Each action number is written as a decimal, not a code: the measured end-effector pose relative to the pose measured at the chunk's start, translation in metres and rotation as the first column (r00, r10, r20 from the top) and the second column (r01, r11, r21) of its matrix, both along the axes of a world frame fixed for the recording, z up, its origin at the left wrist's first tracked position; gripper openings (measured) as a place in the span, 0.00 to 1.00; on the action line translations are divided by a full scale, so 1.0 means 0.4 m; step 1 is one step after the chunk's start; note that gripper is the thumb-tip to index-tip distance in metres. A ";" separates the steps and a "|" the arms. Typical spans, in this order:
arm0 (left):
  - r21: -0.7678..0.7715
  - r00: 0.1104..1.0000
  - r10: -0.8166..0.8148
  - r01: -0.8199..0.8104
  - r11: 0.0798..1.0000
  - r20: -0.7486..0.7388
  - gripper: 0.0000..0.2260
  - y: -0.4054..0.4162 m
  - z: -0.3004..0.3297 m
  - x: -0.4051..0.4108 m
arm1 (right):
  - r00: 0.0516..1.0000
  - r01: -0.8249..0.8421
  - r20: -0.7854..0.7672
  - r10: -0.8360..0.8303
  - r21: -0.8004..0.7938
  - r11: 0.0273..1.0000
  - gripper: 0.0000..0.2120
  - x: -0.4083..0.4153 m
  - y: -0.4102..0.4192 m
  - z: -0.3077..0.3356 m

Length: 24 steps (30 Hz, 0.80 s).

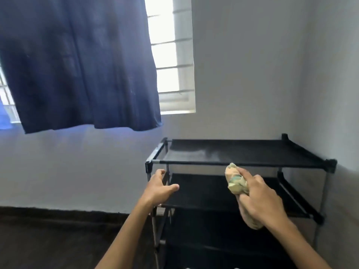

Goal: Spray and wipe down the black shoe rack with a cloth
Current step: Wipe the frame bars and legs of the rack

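Before the shoe rack (242,152), right-hand fingers (252,183) wrap the cloth (236,181).

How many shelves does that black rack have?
3 show clearly on the shoe rack: the top shelf by the wall, a middle shelf behind both hands, and a lower shelf beneath. More may lie hidden below the frame.

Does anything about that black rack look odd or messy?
Yes: the top fabric shelf of the black shoe rack carries a pale, hazy patch near its middle, dust or spray. Nothing looks broken or tipped.
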<state>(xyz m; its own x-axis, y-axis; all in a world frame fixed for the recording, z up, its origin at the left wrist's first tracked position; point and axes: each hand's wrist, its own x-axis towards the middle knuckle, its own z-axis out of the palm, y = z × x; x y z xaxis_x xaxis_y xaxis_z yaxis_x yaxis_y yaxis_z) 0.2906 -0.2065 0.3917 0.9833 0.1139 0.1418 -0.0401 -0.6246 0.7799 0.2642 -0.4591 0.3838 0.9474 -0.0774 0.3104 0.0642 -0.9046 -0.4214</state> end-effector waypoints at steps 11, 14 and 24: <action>0.169 0.972 0.072 -0.112 0.979 0.225 0.35 0.065 0.087 0.125 | 0.960 -0.123 0.269 0.081 0.141 0.982 0.26 0.124 0.346 0.060; 0.198 0.980 0.024 -0.065 0.978 0.200 0.35 0.087 0.086 0.181 | 0.954 -0.055 0.298 0.032 0.070 0.996 0.27 0.154 0.430 0.052; 0.295 0.982 -0.057 0.002 0.956 0.178 0.28 0.117 0.067 0.264 | 0.870 0.023 0.491 0.039 -0.121 0.992 0.21 0.246 0.501 -0.061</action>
